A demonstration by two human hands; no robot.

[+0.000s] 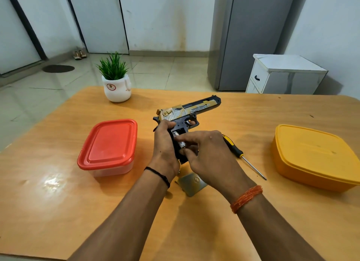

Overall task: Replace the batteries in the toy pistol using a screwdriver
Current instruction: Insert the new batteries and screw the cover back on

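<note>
The gold and black toy pistol [191, 109] is held above the middle of the wooden table [58, 182], barrel pointing far right. My left hand [164, 143] grips its black handle. The battery compartment in the handle is open and a white battery [178, 139] sits in it. My right hand [206, 151] has its fingertips on that battery. The yellow and black screwdriver [236, 150] lies on the table just right of my right hand. The gold battery cover [191, 183] lies flat below my hands.
A clear box with a red lid [109, 145] stands at the left. A closed yellow box [313, 157] stands at the right. A potted plant in a white pot [116, 81] is at the table's far edge.
</note>
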